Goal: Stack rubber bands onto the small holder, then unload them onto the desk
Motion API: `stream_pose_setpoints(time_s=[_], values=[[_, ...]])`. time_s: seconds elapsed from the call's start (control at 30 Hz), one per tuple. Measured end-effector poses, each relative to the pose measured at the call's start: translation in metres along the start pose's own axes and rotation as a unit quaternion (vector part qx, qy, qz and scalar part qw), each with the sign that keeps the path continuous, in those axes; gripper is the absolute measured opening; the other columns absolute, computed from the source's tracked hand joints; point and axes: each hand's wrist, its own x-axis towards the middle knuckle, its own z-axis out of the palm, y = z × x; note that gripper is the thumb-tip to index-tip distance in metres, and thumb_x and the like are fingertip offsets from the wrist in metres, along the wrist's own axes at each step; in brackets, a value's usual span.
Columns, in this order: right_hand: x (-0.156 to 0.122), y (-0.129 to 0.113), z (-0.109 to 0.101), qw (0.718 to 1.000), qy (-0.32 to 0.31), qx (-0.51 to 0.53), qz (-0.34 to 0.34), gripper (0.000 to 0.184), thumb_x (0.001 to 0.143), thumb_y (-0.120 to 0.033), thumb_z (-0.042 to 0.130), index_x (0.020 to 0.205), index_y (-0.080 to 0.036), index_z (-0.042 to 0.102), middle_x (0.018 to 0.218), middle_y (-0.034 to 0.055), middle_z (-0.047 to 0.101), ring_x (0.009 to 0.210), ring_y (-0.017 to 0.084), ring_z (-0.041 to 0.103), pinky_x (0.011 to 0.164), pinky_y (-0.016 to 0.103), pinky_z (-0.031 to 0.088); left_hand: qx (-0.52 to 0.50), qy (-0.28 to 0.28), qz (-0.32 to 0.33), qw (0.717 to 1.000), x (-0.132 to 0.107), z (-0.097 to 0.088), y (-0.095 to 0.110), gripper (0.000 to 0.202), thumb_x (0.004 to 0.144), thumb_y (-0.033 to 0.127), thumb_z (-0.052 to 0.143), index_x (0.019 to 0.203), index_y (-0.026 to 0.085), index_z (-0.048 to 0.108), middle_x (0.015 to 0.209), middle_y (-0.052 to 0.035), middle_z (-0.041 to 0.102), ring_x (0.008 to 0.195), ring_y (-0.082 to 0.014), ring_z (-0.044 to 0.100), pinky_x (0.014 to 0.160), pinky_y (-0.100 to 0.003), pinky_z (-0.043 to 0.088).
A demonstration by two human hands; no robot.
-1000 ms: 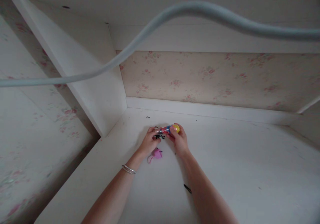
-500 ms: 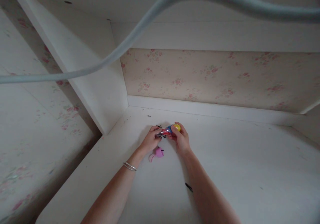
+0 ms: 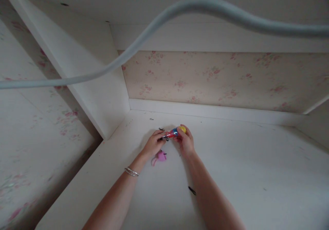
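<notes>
A slim, clear tube-shaped container [image 3: 170,134] with dark, red and blue sections and a rounded yellow end lies tilted between my two hands, just over the white surface. My left hand [image 3: 153,143] is closed around its dark end. My right hand [image 3: 186,141] grips the blue part and the yellow end. Just below my left hand sits a small pink thing [image 3: 161,156] with a curved pale strap. Small black loops [image 3: 161,129] lie behind the container, partly covered by my fingers. What exactly fills the container is too small to make out.
The white shelf surface [image 3: 159,195] ends in a low back ledge [image 3: 205,109] below flowered wallpaper. A white side panel [image 3: 102,96] stands at left. A thick pale cable [image 3: 123,57] crosses the upper view. A black clip-like strip [image 3: 192,190] lies by my right forearm.
The view has shifted slightly, so the scene sits a little further left and the cable appears lower at right. Both hands keep their hold on the container.
</notes>
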Motion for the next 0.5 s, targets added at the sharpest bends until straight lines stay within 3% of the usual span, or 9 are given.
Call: stream_pose_setpoints(time_s=[0.2, 0.37, 0.5], values=[[0.0024, 0.0021, -0.0013, 1.000, 0.016, -0.005, -0.008, 0.054, 0.066, -0.040, 0.079, 0.112, -0.024, 0.055, 0.075, -0.0018, 0.066, 0.048, 0.010, 0.059, 0.044, 0.022, 0.049, -0.005, 0.012, 0.005, 1.000, -0.0001, -0.0015, -0.0011, 0.036, 0.078, 0.010, 0.054, 0.106, 0.026, 0.071, 0.102, -0.0009, 0.067, 0.096, -0.0149, 0.059, 0.086, -0.026, 0.045], [0.0060, -0.0011, -0.0067, 0.999, 0.045, 0.014, -0.018, 0.052, 0.065, -0.039, 0.080, 0.108, -0.026, 0.055, 0.076, -0.0036, 0.066, 0.051, 0.010, 0.059, 0.047, 0.022, 0.051, -0.073, 0.055, -0.080, 0.993, -0.0005, -0.0030, -0.0040, 0.028, 0.075, 0.009, 0.052, 0.089, 0.019, 0.074, 0.103, -0.0039, 0.069, 0.097, -0.0161, 0.061, 0.087, -0.027, 0.047], [0.0072, -0.0039, -0.0099, 0.999, 0.039, 0.031, -0.011, 0.049, 0.065, -0.039, 0.079, 0.105, -0.027, 0.054, 0.076, -0.0054, 0.065, 0.052, 0.010, 0.060, 0.049, 0.023, 0.052, -0.089, 0.054, -0.109, 0.989, 0.0003, -0.0044, -0.0053, 0.031, 0.077, 0.014, 0.050, 0.099, 0.017, 0.071, 0.103, -0.0058, 0.069, 0.086, -0.0153, 0.063, 0.075, -0.026, 0.051]])
